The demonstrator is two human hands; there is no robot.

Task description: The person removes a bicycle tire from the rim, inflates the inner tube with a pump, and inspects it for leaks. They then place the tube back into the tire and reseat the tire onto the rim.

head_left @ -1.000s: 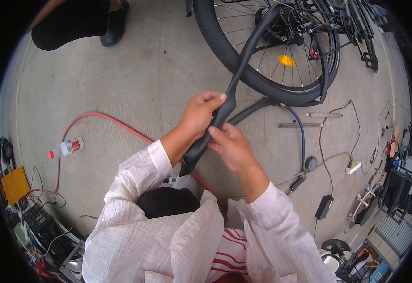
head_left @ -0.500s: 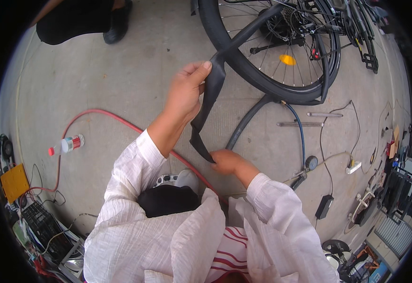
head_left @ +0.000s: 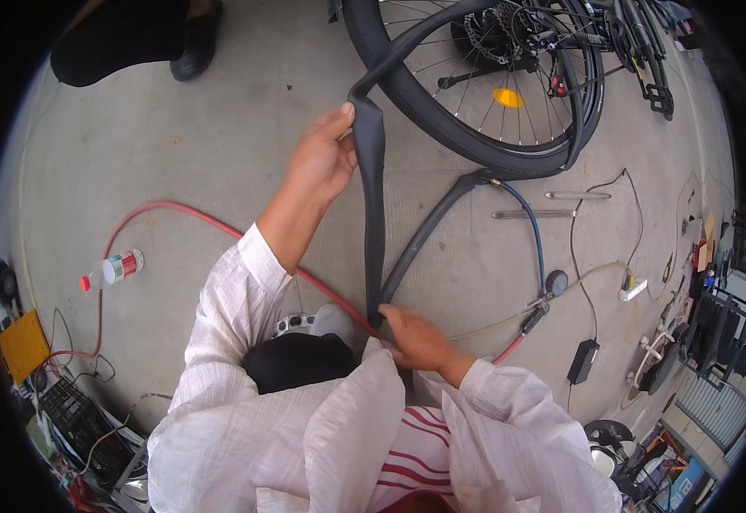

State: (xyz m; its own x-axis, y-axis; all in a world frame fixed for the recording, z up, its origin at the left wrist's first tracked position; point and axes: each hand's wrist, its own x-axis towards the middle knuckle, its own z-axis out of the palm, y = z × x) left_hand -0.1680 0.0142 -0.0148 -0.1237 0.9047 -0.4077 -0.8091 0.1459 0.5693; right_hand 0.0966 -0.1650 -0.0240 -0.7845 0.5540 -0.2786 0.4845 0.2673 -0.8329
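A black bicycle inner tube (head_left: 373, 192) hangs in a stretch between my hands. My left hand (head_left: 324, 156) pinches its upper part, thumb on the near face, beside the bicycle wheel (head_left: 441, 120). Lower down, my right hand (head_left: 420, 339) is closed on the tube near my lap, where it bends back up toward the wheel. Beyond my left hand, the tube crosses over the tyre and spokes. A blue hose (head_left: 531, 224) meets the tube at a brass fitting (head_left: 496, 182) just below the tyre. It leads down to a round pressure gauge (head_left: 557, 282).
Two metal tyre levers (head_left: 531, 215) lie right of the blue hose. A red hose (head_left: 219, 224) curves across the floor on the left, near a plastic bottle (head_left: 121, 266). A black power adapter (head_left: 584, 361) and white power strip (head_left: 633, 289) lie right. Another person's shoe (head_left: 195, 51) is upper left.
My right hand has moved down toward my lap, drawing the tube longer and straighter. My left hand has shifted slightly left and down; the twisted stretch between them now looks smoother.
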